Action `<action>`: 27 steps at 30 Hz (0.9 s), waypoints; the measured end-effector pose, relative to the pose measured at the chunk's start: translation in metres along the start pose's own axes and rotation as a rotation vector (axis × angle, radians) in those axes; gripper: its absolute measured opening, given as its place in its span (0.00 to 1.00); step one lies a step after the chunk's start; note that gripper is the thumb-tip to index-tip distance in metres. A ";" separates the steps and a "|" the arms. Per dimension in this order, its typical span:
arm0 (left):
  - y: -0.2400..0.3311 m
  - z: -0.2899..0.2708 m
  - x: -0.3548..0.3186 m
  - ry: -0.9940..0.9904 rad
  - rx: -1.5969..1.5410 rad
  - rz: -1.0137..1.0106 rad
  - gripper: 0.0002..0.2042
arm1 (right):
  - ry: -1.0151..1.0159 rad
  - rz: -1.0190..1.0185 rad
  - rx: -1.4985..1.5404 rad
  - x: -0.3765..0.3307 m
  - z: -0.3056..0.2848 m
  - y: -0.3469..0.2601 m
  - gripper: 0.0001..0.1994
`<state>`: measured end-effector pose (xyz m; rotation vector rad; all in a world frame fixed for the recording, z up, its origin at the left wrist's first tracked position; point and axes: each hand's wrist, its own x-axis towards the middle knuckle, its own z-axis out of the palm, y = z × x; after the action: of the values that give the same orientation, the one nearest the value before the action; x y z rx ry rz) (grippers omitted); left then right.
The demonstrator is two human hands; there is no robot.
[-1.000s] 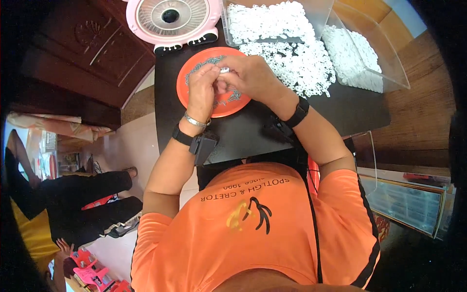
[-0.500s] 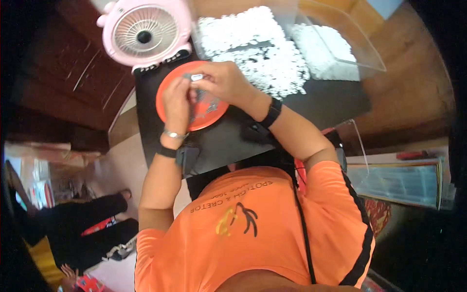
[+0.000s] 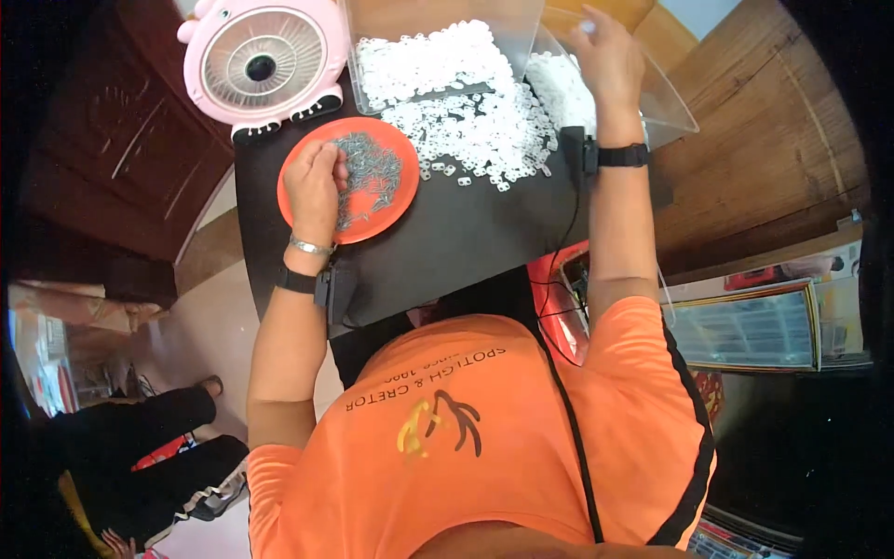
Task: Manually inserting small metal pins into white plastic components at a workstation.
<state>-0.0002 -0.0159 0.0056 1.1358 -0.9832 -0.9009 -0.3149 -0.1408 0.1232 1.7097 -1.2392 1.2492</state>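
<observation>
Over the left part of an orange plate (image 3: 406, 191), my left hand (image 3: 315, 183) is closed, thumb and fingertips together at the edge of a heap of small grey metal screws (image 3: 371, 168). Whatever it may hold is too small to make out. My right hand (image 3: 612, 63) is raised at the far right, above a clear plastic bin (image 3: 666, 98) that contains white pieces (image 3: 557, 82). A small white plastic piece (image 3: 587, 26), blurred, shows at its fingertips.
A second clear bin (image 3: 515, 33) lies tipped at the back, spilling white two-hole plastic pieces (image 3: 466, 130) onto the black table (image 3: 447, 238). Behind the plate stands a pink fan (image 3: 265, 70). A black cable (image 3: 570, 219) hangs from my right wrist. Another person's legs (image 3: 140, 419) are at lower left.
My right hand has left the plate and swung right to the far clear bin, carrying the white piece. My left hand stays over the plate. The whole view has shifted slightly.
</observation>
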 end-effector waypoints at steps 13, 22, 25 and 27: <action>-0.005 -0.007 0.002 -0.004 0.052 0.025 0.12 | -0.965 -0.010 0.354 -0.090 0.070 -0.053 0.10; -0.006 -0.010 0.003 0.022 0.080 0.052 0.11 | -1.114 -0.075 0.496 -0.093 0.075 -0.095 0.08; -0.004 -0.008 0.003 0.006 0.099 0.058 0.12 | -1.126 -0.200 0.528 -0.102 0.083 -0.101 0.06; -0.005 -0.009 0.004 0.007 0.101 0.063 0.12 | -1.104 -0.289 0.441 -0.103 0.086 -0.106 0.05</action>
<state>0.0092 -0.0180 -0.0002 1.1857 -1.0625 -0.8041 -0.1968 -0.1527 0.0002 2.9677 -1.2122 0.3387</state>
